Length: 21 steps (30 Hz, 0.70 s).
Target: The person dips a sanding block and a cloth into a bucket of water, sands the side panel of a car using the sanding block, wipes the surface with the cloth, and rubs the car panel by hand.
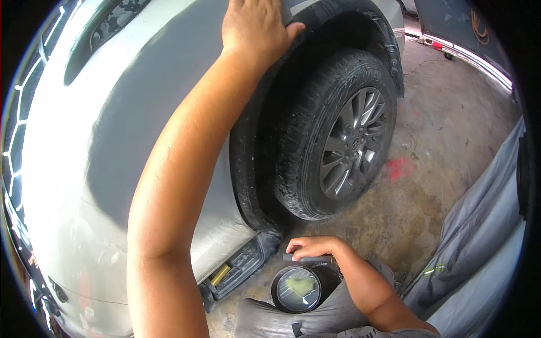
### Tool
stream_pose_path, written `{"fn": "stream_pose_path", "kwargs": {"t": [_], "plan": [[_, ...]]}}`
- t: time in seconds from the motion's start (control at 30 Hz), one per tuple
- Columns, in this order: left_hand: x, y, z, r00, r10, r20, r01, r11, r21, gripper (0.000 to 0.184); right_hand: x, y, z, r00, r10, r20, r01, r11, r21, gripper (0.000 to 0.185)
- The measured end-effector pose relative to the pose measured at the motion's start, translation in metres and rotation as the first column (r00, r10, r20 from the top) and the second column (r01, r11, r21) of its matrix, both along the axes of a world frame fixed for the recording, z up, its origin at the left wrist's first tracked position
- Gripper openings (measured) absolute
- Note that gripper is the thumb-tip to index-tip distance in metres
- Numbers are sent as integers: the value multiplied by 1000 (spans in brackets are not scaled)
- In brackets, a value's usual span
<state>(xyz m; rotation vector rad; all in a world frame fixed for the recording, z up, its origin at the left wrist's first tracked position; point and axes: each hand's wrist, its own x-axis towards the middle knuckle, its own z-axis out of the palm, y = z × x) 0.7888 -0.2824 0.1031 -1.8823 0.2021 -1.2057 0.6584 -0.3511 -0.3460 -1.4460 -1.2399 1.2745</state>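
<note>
My left hand point(256, 28) lies flat on a car's grey-coated panel point(152, 107), just above the wheel arch, thumb stretched out. The top of the frame cuts off its fingertips. Low down, near my lap, my right hand point(313, 246) has its fingers bent over a dark grey, bar-shaped block point(307, 259). Right below that block stands a round black bucket point(275, 293) of water, with a pale yellow-green sponge or cloth point(301, 286) in it. The coated patch is dull grey, surrounded by shiny light bodywork point(62, 186).
The dusty wheel point(338, 135) sits inside a black arch trim point(245, 174). A bumper's lower corner point(242, 273) juts out beside the bucket. Grey fabric point(479, 225) hangs at the right. The concrete floor point(445, 112) has wet stains and red marks.
</note>
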Motion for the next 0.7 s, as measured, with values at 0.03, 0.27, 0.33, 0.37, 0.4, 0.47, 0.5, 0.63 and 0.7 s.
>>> {"fn": "stream_pose_path", "kwargs": {"t": [0.03,0.27,0.33,0.37,0.4,0.47,0.5,0.63,0.7], "plan": [[1,2,-5,1000,-1,-9,1,1000,13,90,0,1,-2,1000,-1,10,2,1000,-11,53],[-7,2,-22,995,37,-90,-31,997,68,90,-1,0,-10,998,-46,36,45,999,29,52],[-13,-1,-26,992,60,-114,-50,995,83,90,-1,-3,-5,999,-47,27,46,999,17,52],[-18,-3,-29,987,75,-145,-64,995,80,90,-1,-4,-2,999,-45,21,45,999,9,52],[-24,-5,-32,981,89,-175,-77,994,77,90,-1,-5,0,999,-43,15,43,999,0,52],[-25,-4,-39,986,79,-149,-64,993,102,85,0,-4,-7,998,-52,28,51,999,17,52],[-20,3,-49,994,52,-95,-39,991,129,80,1,-3,-11,998,-56,33,55,998,24,52],[-27,8,-76,978,-73,-195,87,994,64,79,5,-5,-26,998,-69,5,69,995,77,52],[-57,5,-111,930,-76,-360,45,995,-94,82,6,-18,-8,992,-124,23,125,992,-25,54]]}}
